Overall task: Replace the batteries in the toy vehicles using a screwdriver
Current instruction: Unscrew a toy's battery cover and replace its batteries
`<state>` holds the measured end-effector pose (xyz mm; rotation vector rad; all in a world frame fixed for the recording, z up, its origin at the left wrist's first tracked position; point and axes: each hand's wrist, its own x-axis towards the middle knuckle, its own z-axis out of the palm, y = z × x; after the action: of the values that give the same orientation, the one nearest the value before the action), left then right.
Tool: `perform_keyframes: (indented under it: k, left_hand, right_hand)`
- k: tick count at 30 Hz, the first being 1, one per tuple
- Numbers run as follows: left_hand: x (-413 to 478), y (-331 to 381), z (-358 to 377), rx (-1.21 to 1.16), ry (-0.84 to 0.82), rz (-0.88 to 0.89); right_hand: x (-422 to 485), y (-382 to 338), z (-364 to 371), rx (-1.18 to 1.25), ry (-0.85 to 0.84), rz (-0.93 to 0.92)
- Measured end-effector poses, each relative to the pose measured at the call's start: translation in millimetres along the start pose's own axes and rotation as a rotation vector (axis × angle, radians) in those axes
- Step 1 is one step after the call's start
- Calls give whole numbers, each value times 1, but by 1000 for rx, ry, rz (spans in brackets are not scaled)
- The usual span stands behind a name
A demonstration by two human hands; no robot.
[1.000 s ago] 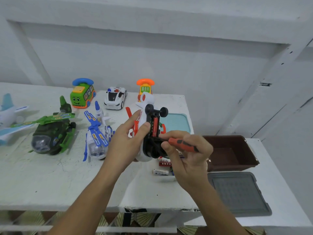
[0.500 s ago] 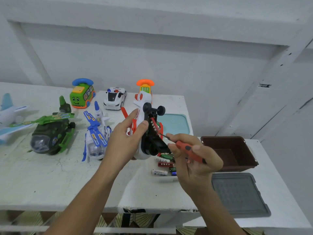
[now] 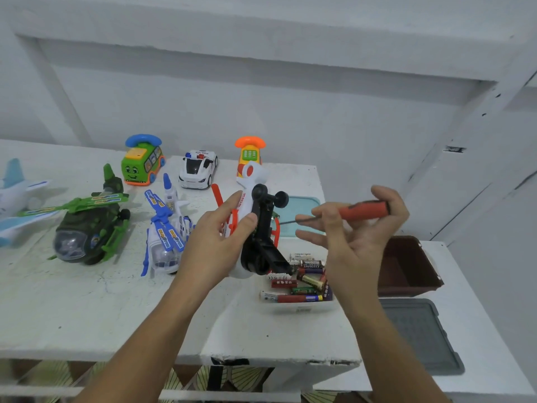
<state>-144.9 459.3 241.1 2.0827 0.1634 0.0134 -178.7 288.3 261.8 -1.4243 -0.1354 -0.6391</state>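
Right hand [image 3: 359,245] holding screwdriver [image 3: 363,209], batteries [image 3: 306,282] in tray [image 3: 299,310]

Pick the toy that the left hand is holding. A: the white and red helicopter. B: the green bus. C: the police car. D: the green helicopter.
A: the left hand grips the white and red helicopter above the table, with its black underside turned toward the screwdriver held in the right hand.

Orange-handled screwdriver [image 3: 363,210] — white-and-black helicopter [image 3: 252,228]
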Motion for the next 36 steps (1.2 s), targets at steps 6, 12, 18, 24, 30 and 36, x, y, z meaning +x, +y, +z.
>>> perform_keyframes:
  k: [6,12,18,24,30,36]
  left_hand:
    - [-2,3,1,-35,-6,-27]
    - [-2,5,0,-101,20,-25]
    - [-3,10,0,-112,-5,-14]
    - [-3,3,1,-143,40,-3]
    - [-3,2,3,-110,39,-6]
    - [-3,2,5,-42,36,28]
  right_hand:
    - [23,3,15,-47,-96,-97]
    - [23,10,25,-120,-188,-241]
    - [16,11,29,-142,-202,-319]
    - [19,11,27,-179,-204,-257]
    - [31,2,15,-136,-219,-183]
    - [29,-11,-2,-98,-273,-141]
